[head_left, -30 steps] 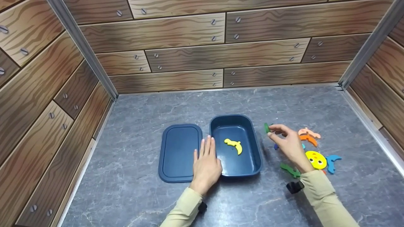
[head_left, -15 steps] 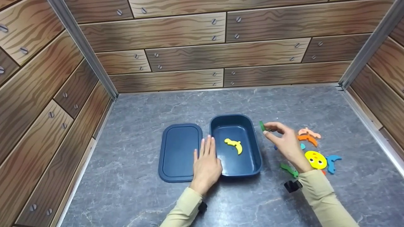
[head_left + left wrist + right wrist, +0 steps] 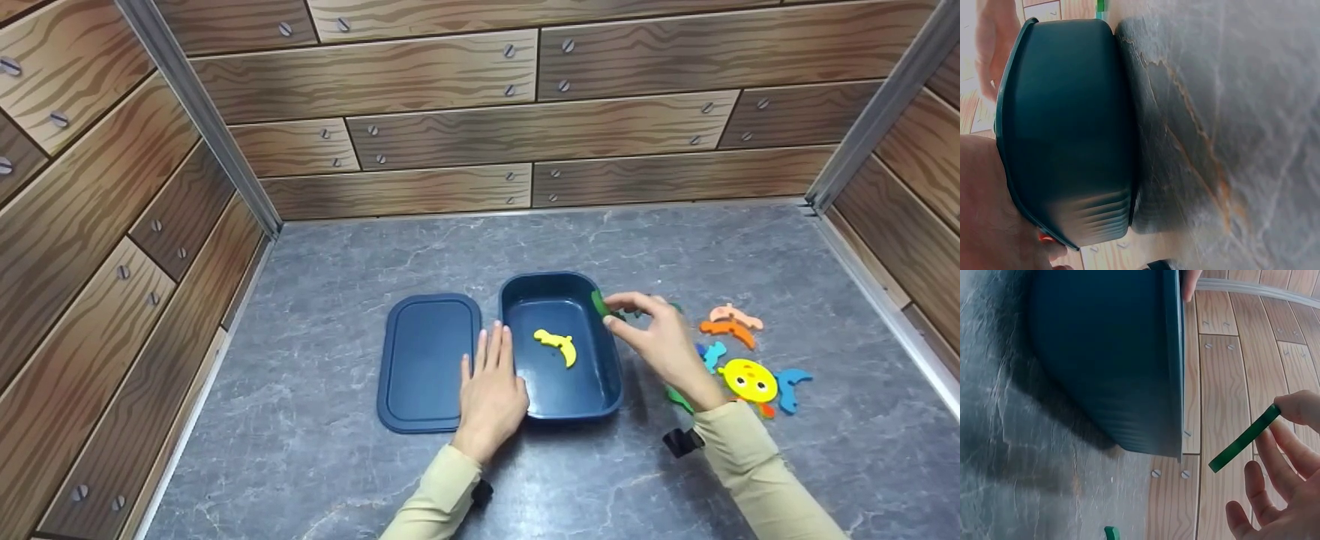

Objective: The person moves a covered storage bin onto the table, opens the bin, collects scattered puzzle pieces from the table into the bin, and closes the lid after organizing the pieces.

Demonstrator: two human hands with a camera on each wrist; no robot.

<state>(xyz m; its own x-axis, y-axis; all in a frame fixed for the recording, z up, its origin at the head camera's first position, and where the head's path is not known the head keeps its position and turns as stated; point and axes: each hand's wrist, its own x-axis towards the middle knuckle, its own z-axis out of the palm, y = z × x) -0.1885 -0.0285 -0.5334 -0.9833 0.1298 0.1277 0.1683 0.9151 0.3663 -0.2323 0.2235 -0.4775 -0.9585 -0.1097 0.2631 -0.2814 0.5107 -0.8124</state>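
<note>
A dark blue box (image 3: pixel 561 394) stands uncovered, with a yellow curved puzzle piece (image 3: pixel 556 346) lying on its floor. My left hand (image 3: pixel 491 405) rests at the box's left rim with its fingers straight. At the right rim my right hand (image 3: pixel 656 337) pinches a green puzzle piece (image 3: pixel 599 303) between thumb and fingers. The right wrist view shows that green piece as a thin flat bar, held by one end and apart from the box wall. In the left wrist view the box's outer wall (image 3: pixel 1067 124) hides most of the right hand.
The blue lid (image 3: pixel 420 364) lies flat left of the box. Several coloured pieces lie to the right: a yellow face (image 3: pixel 750 380), a blue piece (image 3: pixel 791 388), an orange arc (image 3: pixel 729 330), a pink piece (image 3: pixel 735 315) and a turquoise piece (image 3: pixel 714 355). My right hand partly covers a green one (image 3: pixel 679 399).
My right hand has moved left with the green puzzle piece, from beside the box to its right rim. More of the turquoise piece now shows. My left hand stays in place.
</note>
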